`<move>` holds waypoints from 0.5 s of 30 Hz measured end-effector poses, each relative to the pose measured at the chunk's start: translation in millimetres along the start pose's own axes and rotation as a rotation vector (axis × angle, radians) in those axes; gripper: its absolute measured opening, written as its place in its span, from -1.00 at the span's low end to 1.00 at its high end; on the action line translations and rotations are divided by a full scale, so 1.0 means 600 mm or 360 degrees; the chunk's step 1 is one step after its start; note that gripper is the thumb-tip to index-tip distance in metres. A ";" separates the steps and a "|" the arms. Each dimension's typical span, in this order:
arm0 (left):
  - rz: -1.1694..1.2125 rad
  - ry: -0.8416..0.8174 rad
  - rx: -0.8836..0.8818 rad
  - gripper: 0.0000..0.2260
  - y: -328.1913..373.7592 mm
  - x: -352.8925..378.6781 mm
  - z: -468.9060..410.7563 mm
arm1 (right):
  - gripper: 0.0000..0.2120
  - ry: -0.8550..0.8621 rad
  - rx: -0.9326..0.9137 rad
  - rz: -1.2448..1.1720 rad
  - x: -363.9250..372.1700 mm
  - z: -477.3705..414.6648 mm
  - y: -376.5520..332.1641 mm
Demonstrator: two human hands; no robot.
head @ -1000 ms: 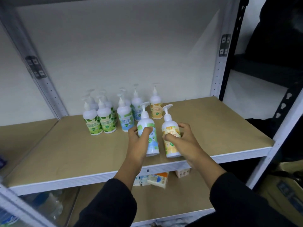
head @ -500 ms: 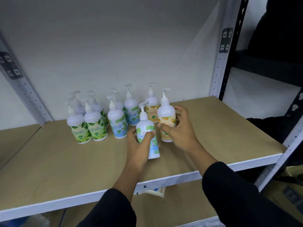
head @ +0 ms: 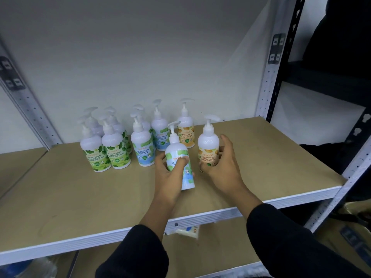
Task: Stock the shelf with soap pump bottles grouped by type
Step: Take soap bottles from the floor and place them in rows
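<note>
gripping tilted blue-label bottle (head: 175,150) in curled left hand (head: 170,175), cupping upright orange-label bottle (head: 207,145) on shelf (head: 80,197) with curled right hand (head: 224,169).

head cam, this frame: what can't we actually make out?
All in the head view:
Label of the blue bottle: the left hand covers most of the text.
Base of the orange bottle, and whether the right hand grips or only cups it: the hand hides the contact.
Count of the back green bottles: hidden behind the front pair.
The white pack below: cut off by the shelf board.
</note>
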State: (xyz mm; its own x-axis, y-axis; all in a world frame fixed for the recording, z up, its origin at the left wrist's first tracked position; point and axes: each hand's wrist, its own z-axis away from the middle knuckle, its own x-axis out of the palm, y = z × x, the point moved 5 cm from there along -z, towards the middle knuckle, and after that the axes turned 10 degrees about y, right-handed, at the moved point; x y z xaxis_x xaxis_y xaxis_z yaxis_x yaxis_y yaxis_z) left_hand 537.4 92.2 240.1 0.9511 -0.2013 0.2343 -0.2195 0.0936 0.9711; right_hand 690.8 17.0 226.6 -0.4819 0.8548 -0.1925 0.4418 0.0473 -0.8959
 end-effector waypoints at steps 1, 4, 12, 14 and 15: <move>-0.0002 0.0000 0.0003 -0.62 0.000 0.000 0.000 | -0.20 0.0015 -0.0025 0.0031 0.001 -0.001 0.000; -0.0005 0.0003 0.0007 -0.65 -0.003 0.000 -0.002 | -0.28 0.0016 -0.0088 0.0050 0.008 -0.014 -0.005; 0.0012 0.0012 0.0002 -0.64 -0.009 -0.004 -0.010 | -0.34 0.0018 0.0043 0.0247 0.041 -0.087 0.011; 0.0012 0.0015 -0.0002 -0.65 -0.010 -0.005 -0.011 | -0.35 0.0007 0.0022 0.0250 0.049 -0.103 0.013; 0.0005 0.0013 -0.0001 -0.64 -0.011 -0.005 -0.011 | -0.36 0.0002 0.0012 0.0251 0.052 -0.110 0.014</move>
State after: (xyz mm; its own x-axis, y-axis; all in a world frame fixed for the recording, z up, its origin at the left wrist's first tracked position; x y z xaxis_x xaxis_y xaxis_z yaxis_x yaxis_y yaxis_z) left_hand 537.7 98.8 232.6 0.9521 -0.1932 0.2372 -0.2225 0.0948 0.9703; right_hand 729.5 77.9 239.5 -0.4059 0.8521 -0.3303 0.5062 -0.0913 -0.8576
